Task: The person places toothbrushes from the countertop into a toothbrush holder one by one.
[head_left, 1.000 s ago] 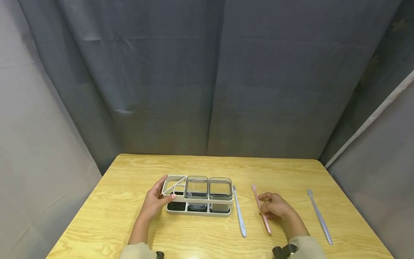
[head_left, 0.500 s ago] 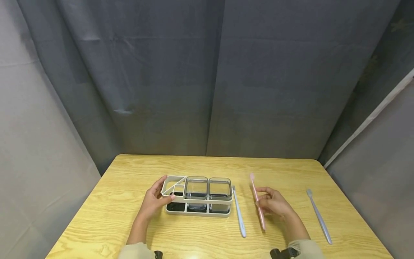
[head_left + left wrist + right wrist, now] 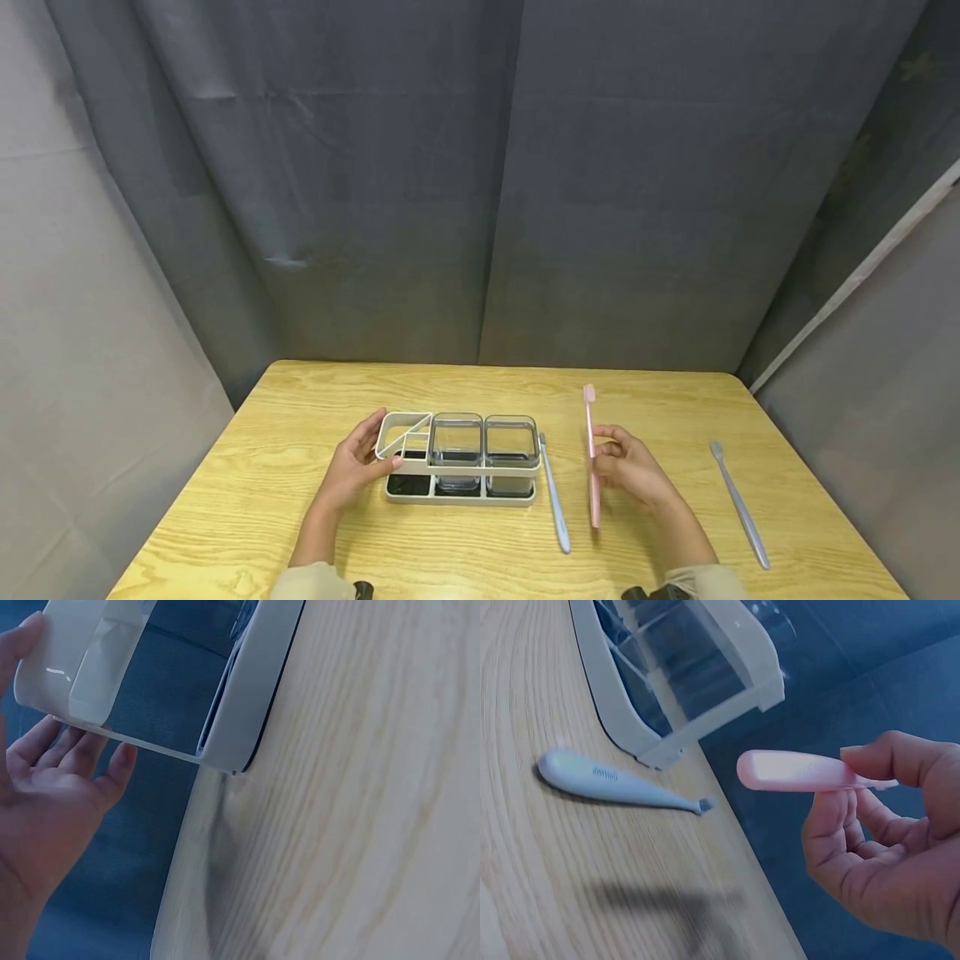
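Along the lower part of the head view, on the pale wood-grain worktop (image 3: 450,550), the left hand (image 3: 347,477) comes first, thumb and fingers spread round the left end of an off-white holder (image 3: 459,501), gripping its upper rim. The holder stands upright just below centre, two clear cups (image 3: 457,433) side by side in its middle and right places. Just beside it lies a light-blue toothbrush (image 3: 556,504). Right of that, the right hand (image 3: 633,471) pinches a pink toothbrush (image 3: 591,429) clear of the surface, head toward the top. At lower right lies a greyish-blue toothbrush (image 3: 741,508).
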A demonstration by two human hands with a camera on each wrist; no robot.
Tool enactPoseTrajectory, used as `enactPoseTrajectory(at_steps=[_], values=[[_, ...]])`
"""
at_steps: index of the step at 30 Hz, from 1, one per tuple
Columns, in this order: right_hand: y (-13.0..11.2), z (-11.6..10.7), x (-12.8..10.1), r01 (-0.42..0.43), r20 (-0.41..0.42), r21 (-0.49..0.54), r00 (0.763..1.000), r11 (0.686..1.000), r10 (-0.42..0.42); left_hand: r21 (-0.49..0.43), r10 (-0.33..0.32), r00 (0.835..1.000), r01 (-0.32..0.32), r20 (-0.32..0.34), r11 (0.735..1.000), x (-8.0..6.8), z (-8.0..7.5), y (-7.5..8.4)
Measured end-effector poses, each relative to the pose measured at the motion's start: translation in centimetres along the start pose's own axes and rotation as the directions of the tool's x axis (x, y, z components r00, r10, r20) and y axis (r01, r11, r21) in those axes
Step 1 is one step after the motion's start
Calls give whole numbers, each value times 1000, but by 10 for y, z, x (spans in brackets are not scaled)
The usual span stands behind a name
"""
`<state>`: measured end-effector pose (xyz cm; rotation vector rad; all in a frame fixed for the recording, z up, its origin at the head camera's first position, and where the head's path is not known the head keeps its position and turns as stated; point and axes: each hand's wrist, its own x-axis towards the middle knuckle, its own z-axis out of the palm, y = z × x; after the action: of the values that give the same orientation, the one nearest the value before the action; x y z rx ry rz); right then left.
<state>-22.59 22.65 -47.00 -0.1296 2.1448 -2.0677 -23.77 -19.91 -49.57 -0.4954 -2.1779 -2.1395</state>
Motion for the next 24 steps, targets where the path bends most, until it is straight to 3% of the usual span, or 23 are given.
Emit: enactPoseTrajectory(at_steps=[9,14,18,24], values=[[-15,22,-2,35,-70,44,997,998,-32,-55,16,1000,-14,27,998,3,-3,-4],[-24,35,-1,70,-93,51,994,996,-65,-62,-10,1000,12,24,998,2,-3,-2],[-30,43,1,101,-101,64,990,993,-94,-64,-36,999,38,20,997,3,-3,-3],[-41,56,2,165,-93,100,983,981,-155,-94,-18,999,21,32,995,2,-4,-7]])
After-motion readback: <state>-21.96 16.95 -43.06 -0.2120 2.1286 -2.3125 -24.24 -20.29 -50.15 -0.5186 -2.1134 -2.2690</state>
